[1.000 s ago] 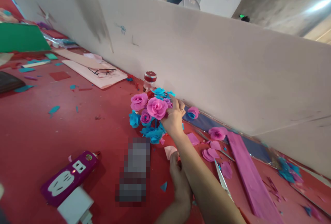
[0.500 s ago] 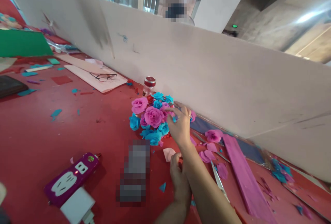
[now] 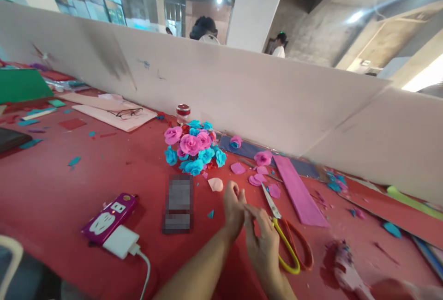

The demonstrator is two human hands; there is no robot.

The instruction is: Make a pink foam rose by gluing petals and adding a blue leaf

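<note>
Meeting over the red surface (image 3: 114, 175), the left hand (image 3: 232, 210) and the right hand (image 3: 265, 240) sit close together, well short of the flowers. The left hand's fingers curl inward; the right hand's are bent toward them, tips at or very near the left thumb. Whether something small is pinched between the two, I cannot make out.

The bunch of paper flowers (image 3: 191, 144), pink and blue with touches of red, rests beyond the hands and to their left, clear of both. The left hand is the nearer one. Seen from here the bunch is roughly round, so no long axis stands out, and its stems are hidden. Between it and the left hand lies a pale petal (image 3: 216, 184), just past the curled fingers and slightly left, apparently untouched.

On the other side, the scissors (image 3: 273, 207) lie just beside the right hand, the nearer one to them. Their long axis slants from the blade tips, far and left, to the yellow and orange loops, near and right. Loose pink petals (image 3: 256, 179) lie past the tips, and a pink strip (image 3: 300, 191) farther right slants much the same way.
</note>
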